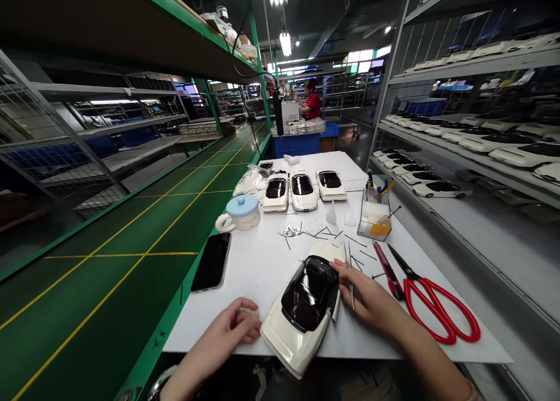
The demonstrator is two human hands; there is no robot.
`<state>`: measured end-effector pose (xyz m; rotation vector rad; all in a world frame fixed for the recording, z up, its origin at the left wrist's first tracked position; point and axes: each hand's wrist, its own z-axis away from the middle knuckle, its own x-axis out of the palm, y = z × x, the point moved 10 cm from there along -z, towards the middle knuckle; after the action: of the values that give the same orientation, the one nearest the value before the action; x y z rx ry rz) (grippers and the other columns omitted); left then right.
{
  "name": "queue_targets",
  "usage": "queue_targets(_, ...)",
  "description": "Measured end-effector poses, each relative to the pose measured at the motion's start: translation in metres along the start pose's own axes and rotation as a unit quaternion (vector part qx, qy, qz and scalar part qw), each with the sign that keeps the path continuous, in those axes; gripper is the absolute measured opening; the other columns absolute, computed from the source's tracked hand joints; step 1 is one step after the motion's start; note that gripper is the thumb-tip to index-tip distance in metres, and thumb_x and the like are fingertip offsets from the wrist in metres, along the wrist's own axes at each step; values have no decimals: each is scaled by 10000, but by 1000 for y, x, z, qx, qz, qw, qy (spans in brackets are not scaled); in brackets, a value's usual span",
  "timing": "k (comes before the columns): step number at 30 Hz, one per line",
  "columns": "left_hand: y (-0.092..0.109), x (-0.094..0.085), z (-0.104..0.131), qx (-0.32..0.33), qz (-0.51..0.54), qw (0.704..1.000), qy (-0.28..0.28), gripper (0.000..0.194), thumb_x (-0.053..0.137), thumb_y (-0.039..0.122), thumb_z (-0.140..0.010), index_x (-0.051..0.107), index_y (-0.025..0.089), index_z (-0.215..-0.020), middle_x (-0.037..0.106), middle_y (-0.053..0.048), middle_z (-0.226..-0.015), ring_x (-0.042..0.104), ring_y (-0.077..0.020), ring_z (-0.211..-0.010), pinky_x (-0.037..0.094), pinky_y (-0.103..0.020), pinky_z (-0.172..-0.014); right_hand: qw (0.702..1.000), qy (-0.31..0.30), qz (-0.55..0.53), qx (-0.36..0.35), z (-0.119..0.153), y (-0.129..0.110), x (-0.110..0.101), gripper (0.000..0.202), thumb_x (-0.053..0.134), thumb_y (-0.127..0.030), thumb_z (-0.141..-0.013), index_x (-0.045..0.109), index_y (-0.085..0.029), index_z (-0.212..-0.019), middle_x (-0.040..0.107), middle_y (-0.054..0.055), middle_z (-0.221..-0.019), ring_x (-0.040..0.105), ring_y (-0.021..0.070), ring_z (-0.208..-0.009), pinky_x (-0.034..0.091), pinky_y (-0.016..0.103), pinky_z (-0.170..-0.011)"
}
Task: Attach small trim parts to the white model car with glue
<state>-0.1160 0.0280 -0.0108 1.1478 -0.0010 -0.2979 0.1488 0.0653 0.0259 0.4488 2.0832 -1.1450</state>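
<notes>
Diagonally, a cream model car (308,296) lies at the near edge of the white tabletop (249,267), its near end jutting past it. The right hand (371,299) grasps metal tweezers (351,281) — its fingertips resting against the car's side. The left hand (230,331), fingers loosely curled and released, is just beside the car's near left corner. Red-handled scissors (410,272) and a red utility knife (388,272) lie to the right; a smartphone (212,261) lies to the left, near a blue-lidded mug (244,215).
</notes>
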Motion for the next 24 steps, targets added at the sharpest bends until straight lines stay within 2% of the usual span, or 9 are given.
queue_targets(2,29,-15,-13,92,-128,985,73,308,610,448,-800,570,191,-965,655,-33,-760,607,-198,-734,463,-304,-705,1000,-10,-13,1,0,2,-1,441,414,-164,-894,431,-202,-1333,530,104,-1347,400,221,-1321,396,438,-1074)
queue_targets(3,46,-17,-19,141,-165,971,98,306,601,455,-803,578,200,-970,659,-35,-789,603,-201,-741,457,-303,-700,1000,-17,-24,3,1,4,-2,436,420,-169,-895,432,-202,-1329,519,103,-1359,388,222,-1328,386,441,-1080)
queue_targets(5,71,-4,-38,206,-192,956,81,295,586,444,-811,602,205,-983,670,-61,-938,612,-210,-799,466,-320,-747,998,-34,-53,9,2,8,-2,378,421,-190,-907,461,-210,-1282,493,96,-1385,371,225,-1339,365,454,-1092)
queue_targets(9,98,37,-85,262,-188,947,1,297,574,391,-819,652,203,-1034,644,-86,-1114,603,-226,-974,465,-339,-879,993,-56,-104,20,4,14,0,258,380,-222,-942,499,-218,-1172,478,91,-1399,336,229,-1362,327,495,-1109)
queue_targets(12,102,63,-111,285,-185,939,-55,239,588,324,-800,697,173,-949,647,-102,-1136,588,-235,-1046,449,-354,-943,993,-44,-105,21,5,17,1,358,373,-244,-952,425,-214,-1305,480,110,-1390,327,230,-1368,317,507,-1109)
queue_targets(14,100,71,-118,292,-182,935,-81,203,586,279,-793,710,160,-899,666,-104,-1104,598,-232,-1037,447,-363,-957,995,-26,-97,19,6,18,1,408,380,-245,-950,390,-218,-1356,494,118,-1372,342,237,-1361,327,505,-1102)
queue_targets(19,98,75,-113,305,-159,932,-117,271,583,223,-793,678,162,-1040,661,-98,-1152,590,-228,-1090,439,-376,-990,996,15,-82,16,9,21,2,380,405,-244,-932,436,-217,-1310,489,120,-1378,377,248,-1340,358,478,-1087)
queue_targets(22,101,77,-110,309,-154,929,-136,224,591,270,-816,700,169,-984,656,-95,-1175,584,-229,-1112,425,-372,-1010,997,27,-74,19,10,21,1,250,404,-246,-929,497,-216,-1159,475,107,-1393,357,239,-1352,319,477,-1114)
queue_targets(24,103,78,-112,307,-154,928,-148,217,585,307,-831,711,171,-943,672,-93,-1147,596,-227,-1096,433,-366,-1000,997,28,-68,25,11,22,1,215,398,-247,-933,486,-221,-1127,474,98,-1395,340,232,-1361,257,506,-1138)
